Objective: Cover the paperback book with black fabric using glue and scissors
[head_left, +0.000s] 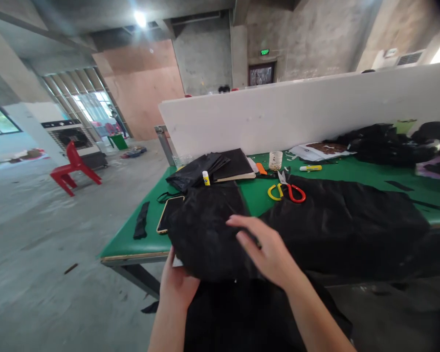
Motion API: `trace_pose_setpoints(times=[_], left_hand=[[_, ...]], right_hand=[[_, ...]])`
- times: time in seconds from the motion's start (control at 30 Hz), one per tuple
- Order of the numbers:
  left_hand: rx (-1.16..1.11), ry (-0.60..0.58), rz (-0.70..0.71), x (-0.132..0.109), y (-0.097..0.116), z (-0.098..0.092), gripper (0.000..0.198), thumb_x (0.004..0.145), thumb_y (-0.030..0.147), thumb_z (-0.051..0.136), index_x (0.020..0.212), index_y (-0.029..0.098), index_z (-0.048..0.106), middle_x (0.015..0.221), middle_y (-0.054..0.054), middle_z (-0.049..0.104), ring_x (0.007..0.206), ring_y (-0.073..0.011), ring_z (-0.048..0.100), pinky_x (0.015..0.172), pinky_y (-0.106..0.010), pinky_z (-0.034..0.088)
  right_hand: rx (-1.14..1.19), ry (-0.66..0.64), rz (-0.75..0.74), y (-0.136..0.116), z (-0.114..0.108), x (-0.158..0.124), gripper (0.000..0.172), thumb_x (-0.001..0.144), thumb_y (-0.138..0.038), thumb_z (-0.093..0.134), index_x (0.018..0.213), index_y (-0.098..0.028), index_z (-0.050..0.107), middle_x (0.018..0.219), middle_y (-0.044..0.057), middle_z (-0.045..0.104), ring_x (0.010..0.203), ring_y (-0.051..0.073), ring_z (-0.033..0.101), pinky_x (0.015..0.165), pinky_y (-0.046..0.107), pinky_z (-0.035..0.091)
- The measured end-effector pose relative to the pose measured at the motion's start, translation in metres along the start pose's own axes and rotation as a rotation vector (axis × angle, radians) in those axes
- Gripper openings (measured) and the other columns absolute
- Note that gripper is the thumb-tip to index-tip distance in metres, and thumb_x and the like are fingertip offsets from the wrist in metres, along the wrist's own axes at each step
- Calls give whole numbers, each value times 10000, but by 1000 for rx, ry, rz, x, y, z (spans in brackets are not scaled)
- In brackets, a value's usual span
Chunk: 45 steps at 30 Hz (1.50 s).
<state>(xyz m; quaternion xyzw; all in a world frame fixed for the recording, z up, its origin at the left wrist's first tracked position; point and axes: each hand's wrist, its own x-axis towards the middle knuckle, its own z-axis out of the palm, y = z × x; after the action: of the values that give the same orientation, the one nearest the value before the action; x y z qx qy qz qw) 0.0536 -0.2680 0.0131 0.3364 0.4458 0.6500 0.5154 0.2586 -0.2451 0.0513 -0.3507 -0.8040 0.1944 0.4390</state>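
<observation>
A piece of black cloth point(209, 232) is held up at the table's front edge, covering something with a pale corner that peeks out at lower left. My left hand point(179, 282) grips that lower left corner, most of its fingers hidden beneath. Over the right side of the cloth is my right hand point(266, 248), thumb and fingers apart and nothing in it; I cannot tell whether its fingertips touch the cloth. Just left of the cloth lies a phone point(165, 220). Beyond my right hand, scissors point(288, 189) with one yellow and one red handle rest partly on a larger black cloth point(348, 220).
On the green table point(126, 237) are a glue stick point(206, 178), another glue stick point(311, 168), a black book point(234, 164), a clear cup point(275, 160) and a black strip point(141, 221). A white partition point(264, 117) stands behind. A red chair point(74, 168) is at left.
</observation>
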Motion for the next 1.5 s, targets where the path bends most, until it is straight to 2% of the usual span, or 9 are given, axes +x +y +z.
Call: trace_pose_setpoints(times=[0.07, 0.2, 0.47, 0.63, 0.77, 0.9, 1.03, 1.3, 1.5], left_hand=[[-61, 36, -61, -5, 3, -12, 311, 887, 386, 466, 1143, 247, 577, 1063, -70, 650, 1043, -225, 589, 881, -431, 486], [-189, 103, -212, -13, 6, -34, 309, 876, 399, 432, 1073, 271, 632, 930, -49, 707, 1054, -247, 603, 889, -459, 496], [-324, 198, -334, -36, -11, -51, 201, 833, 196, 463, 864, 213, 661, 935, -35, 716, 995, -201, 636, 884, -389, 514], [-423, 178, -365, -40, -17, -47, 251, 850, 188, 461, 1039, 194, 626, 1080, -51, 676, 1063, -190, 600, 924, -370, 492], [-351, 219, -389, -42, -14, -44, 283, 819, 152, 533, 1086, 203, 612, 1123, -50, 660, 1058, -190, 604, 898, -338, 512], [-357, 184, -365, -48, -11, -35, 331, 817, 138, 548, 1138, 207, 590, 1186, -55, 630, 1104, -195, 578, 943, -349, 484], [-482, 8, -332, -54, -21, -20, 334, 841, 144, 512, 1162, 206, 583, 1183, -53, 633, 1136, -200, 555, 1039, -404, 398], [-590, -191, -313, -56, -53, 10, 423, 809, 110, 549, 1218, 214, 554, 1187, -41, 631, 1179, -215, 517, 1101, -435, 302], [-506, -248, -329, -53, -53, 23, 436, 796, 107, 582, 1220, 203, 553, 1219, -59, 609, 1209, -251, 486, 1074, -469, 332]], right_hand=[[-162, 185, 200, 28, -7, -5, 333, 929, -309, 357, 1173, -205, 558, 1155, 72, 602, 1068, 194, 550, 939, 375, 430], [-534, 49, 165, 61, 5, -8, 374, 894, -322, 407, 1185, -157, 576, 1209, 105, 575, 1187, 269, 466, 1065, 545, 224], [-552, -341, 9, 28, 81, 14, 679, 885, -587, 344, 1351, -100, 421, 1422, 163, 324, 1330, 290, 265, 1089, 488, 189], [-371, -461, -19, 8, 105, 16, 783, 863, -670, 250, 1410, -114, 313, 1466, 165, 207, 1369, 307, 116, 1092, 545, 55], [186, -631, -88, -15, 80, 20, 673, 916, -568, 276, 1445, -157, 206, 1483, 105, 203, 1367, 207, 170, 1115, 436, 166], [655, -300, 11, -14, 32, 15, 460, 951, -405, 341, 1383, -248, 338, 1426, 59, 358, 1272, 174, 385, 1016, 360, 386], [308, -34, 163, 26, -9, -6, 272, 918, -332, 447, 1122, -256, 608, 1127, 27, 630, 1087, 191, 562, 980, 389, 431], [-238, -359, -75, 67, -15, -37, 398, 899, -321, 491, 1288, -236, 503, 1324, 15, 491, 1239, 192, 430, 1106, 422, 294], [-329, -331, -161, 62, 0, -39, 466, 870, -299, 544, 1321, -214, 461, 1345, 46, 467, 1250, 197, 418, 1084, 429, 335]])
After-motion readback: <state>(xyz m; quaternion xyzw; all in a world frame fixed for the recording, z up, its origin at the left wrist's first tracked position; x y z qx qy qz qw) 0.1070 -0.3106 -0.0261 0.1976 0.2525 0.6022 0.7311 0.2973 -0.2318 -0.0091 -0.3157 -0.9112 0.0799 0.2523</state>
